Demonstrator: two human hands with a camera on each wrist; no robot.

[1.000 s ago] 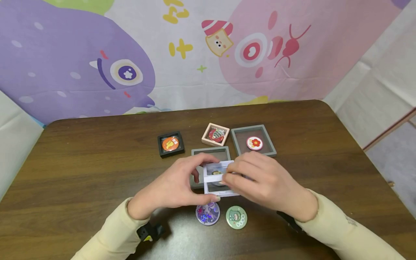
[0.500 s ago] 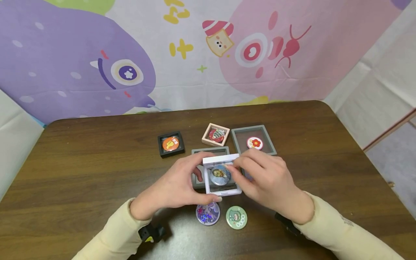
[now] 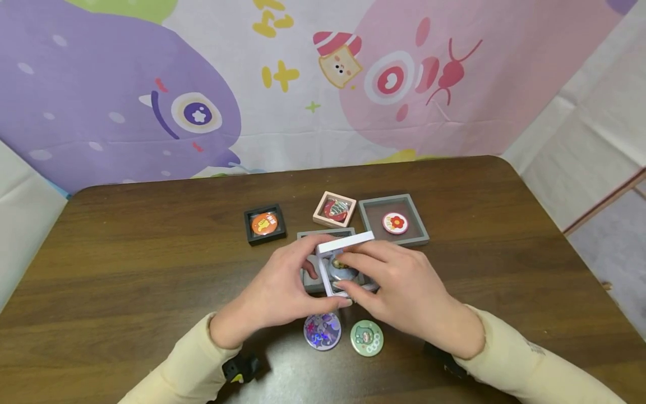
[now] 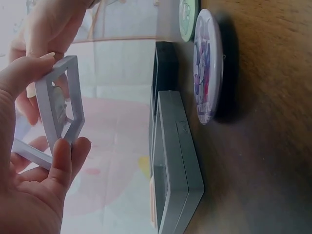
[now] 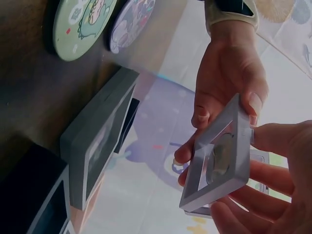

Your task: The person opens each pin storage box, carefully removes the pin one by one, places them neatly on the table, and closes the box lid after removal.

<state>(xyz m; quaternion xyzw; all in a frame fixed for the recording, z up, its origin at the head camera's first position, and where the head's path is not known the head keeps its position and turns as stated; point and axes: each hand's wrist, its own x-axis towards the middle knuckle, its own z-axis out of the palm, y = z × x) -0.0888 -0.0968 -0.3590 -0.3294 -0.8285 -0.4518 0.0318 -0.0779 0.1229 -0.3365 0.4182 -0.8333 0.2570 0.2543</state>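
Your dark brown wood-grain table [image 3: 151, 269] carried a black square frame [image 3: 267, 239], a small pale-pink square frame [image 3: 330, 222], a large grey square frame [image 3: 386, 199] and a partly hidden grey rectangular frame [image 3: 315, 284]; nearest you, a round purple badge [image 3: 323, 332] lay just beside a round green badge [image 3: 367, 338].
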